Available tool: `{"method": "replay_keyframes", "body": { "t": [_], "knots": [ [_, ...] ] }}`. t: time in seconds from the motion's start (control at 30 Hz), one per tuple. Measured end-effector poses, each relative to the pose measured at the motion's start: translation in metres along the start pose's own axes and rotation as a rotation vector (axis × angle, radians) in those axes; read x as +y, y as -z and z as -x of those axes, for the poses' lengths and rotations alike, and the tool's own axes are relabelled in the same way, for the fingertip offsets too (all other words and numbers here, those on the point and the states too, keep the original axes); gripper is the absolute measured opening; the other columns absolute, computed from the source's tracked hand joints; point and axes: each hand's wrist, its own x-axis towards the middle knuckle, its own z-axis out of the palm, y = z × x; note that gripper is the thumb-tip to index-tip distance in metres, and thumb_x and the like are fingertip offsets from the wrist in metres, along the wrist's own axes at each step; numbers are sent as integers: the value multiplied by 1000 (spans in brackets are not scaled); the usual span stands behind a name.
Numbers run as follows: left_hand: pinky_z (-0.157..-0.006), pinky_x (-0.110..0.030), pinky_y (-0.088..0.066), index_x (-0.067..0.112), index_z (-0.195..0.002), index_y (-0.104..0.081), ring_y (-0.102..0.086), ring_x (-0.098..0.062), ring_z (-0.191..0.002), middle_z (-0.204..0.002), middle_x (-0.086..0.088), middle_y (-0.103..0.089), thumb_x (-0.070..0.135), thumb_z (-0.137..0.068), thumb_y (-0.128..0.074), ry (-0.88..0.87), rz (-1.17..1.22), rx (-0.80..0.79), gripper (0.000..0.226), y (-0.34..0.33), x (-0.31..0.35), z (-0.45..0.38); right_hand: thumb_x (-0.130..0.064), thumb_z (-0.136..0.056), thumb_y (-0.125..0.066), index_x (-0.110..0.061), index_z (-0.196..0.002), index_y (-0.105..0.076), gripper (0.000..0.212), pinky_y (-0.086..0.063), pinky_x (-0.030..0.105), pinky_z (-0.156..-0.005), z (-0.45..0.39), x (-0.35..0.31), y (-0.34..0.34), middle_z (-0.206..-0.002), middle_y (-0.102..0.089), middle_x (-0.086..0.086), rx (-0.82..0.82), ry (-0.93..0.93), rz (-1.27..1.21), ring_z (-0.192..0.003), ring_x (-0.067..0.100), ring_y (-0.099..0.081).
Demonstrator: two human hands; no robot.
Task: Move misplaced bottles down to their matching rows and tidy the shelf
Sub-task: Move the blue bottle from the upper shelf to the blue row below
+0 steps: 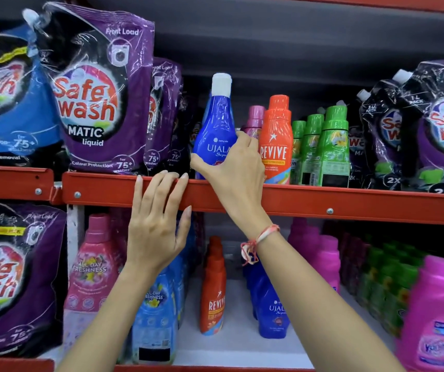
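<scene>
A blue Ujala bottle (215, 124) with a white cap stands on the upper shelf, and my right hand (235, 167) is wrapped around its lower half. To its right stand a pink bottle (255, 119), an orange Revive bottle (276, 140) and three green bottles (331, 149). My left hand (156, 221) rests flat with fingers spread over the red shelf rail (349, 208), holding nothing. On the lower shelf stand an orange Revive row (212, 288) and a blue Ujala row (271, 310), partly hidden by my right forearm.
Purple Safewash pouches (94, 95) fill the upper shelf's left, more pouches (435, 130) its right. Below are a purple pouch (14, 277), a pink bottle (91, 267), light-blue bottles (156, 318), magenta bottles (433, 312) and green bottles (392, 285). White shelf floor (237, 339) shows between rows.
</scene>
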Motion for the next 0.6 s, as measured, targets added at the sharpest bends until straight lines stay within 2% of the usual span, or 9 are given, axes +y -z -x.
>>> {"method": "replay_keyframes", "body": {
  "t": [0.07,0.13,0.2,0.3,0.33,0.37,0.43,0.47,0.6],
  "knots": [
    [-119,-53,-20,8,-141,-41,-37,-27,-136,-139,-16,-51,27,-98,-41,-6,0,-8,48,0,0,0,-56,-68,-73,-7,-136,-45,88,-44,33,-92,-1,1,3,-129,-55,8,22,-18,-74,-116,27,-56],
    [-119,-52,-19,9,-142,-40,-37,-26,-136,-139,-15,-51,28,-98,-40,-10,-2,-16,48,1,-1,0,-58,-69,-74,-8,-137,-45,89,-37,21,-89,-1,2,8,-131,-55,5,54,-39,-144,-118,21,-54],
    [-119,-52,-20,9,-142,-39,-37,-26,-137,-140,-15,-50,29,-98,-39,-11,-1,-20,48,2,-1,1,-57,-70,-75,-11,-135,-47,85,-27,6,-78,-1,0,16,-128,-56,1,87,-44,-212,-109,11,-52],
    [-118,-53,-21,9,-143,-38,-34,-26,-139,-143,-15,-47,31,-99,-38,11,4,-49,49,5,2,1,-55,-69,-77,-12,-134,-50,83,-29,-6,-78,2,-4,33,-122,-56,-7,149,-31,-301,-100,1,-46],
    [-118,-53,-21,9,-144,-37,-33,-26,-141,-145,-15,-46,32,-99,-38,23,11,-63,50,6,5,1,-55,-67,-78,-12,-133,-52,83,-32,-5,-83,3,-5,39,-123,-59,-7,161,-30,-318,-103,2,-51],
    [-118,-54,-21,9,-144,-35,-30,-26,-142,-147,-15,-43,33,-99,-38,36,17,-73,51,7,8,2,-56,-65,-78,-12,-132,-53,84,-39,2,-90,5,-5,45,-124,-61,-5,168,-31,-329,-107,6,-56],
    [-119,-53,-18,9,-145,-33,-25,-26,-145,-152,-14,-36,34,-99,-38,59,19,-89,53,11,14,5,-59,-62,-78,-15,-128,-56,83,-51,28,-96,12,-2,55,-121,-65,-4,153,-55,-348,-108,12,-63],
    [-120,-53,-16,9,-146,-32,-23,-26,-146,-153,-14,-33,35,-99,-38,70,19,-95,54,13,17,8,-61,-59,-78,-16,-127,-57,83,-54,34,-94,16,1,59,-119,-67,-5,133,-73,-361,-105,13,-66],
    [-120,-52,-14,7,-145,-32,-23,-25,-146,-155,-13,-30,35,-99,-37,84,32,-131,54,23,32,36,-64,-54,-77,-20,-124,-58,85,-56,38,-89,41,22,76,-115,-69,-8,67,-133,-370,-98,15,-70]
  ]
}}
